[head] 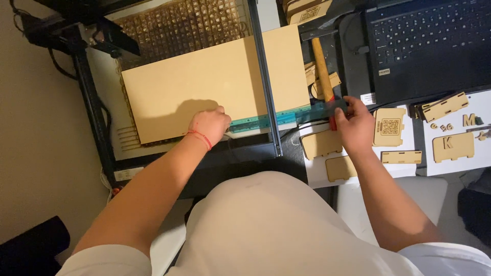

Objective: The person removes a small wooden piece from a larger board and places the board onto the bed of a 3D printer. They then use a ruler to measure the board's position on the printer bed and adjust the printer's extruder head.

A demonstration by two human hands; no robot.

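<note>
A dim workbench holds a black-framed laser cutter [97, 112] with a honeycomb bed [179, 25], and to its right a dark laptop [429, 41], a wooden-handled hammer [322, 66] and white sheets strewn with small cut wooden pieces [445, 145]. The step in hand looks like squaring a wooden board [204, 84] on the bed against a translucent teal ruler [266, 121] laid along the board's near edge. The left hand [208, 127] is curled shut at that edge, pressing where board and ruler meet; the right hand [353, 122] pinches the ruler's far end, just beside the hammer's red grip. The board is a pale, plain, flat rectangular sheet, lying across the bed and passing under the frame's right rail [263, 76], its right part jutting beyond it. By my judgement, the next move calls for keeping the ruler steady while nudging the board flush along it.
</note>
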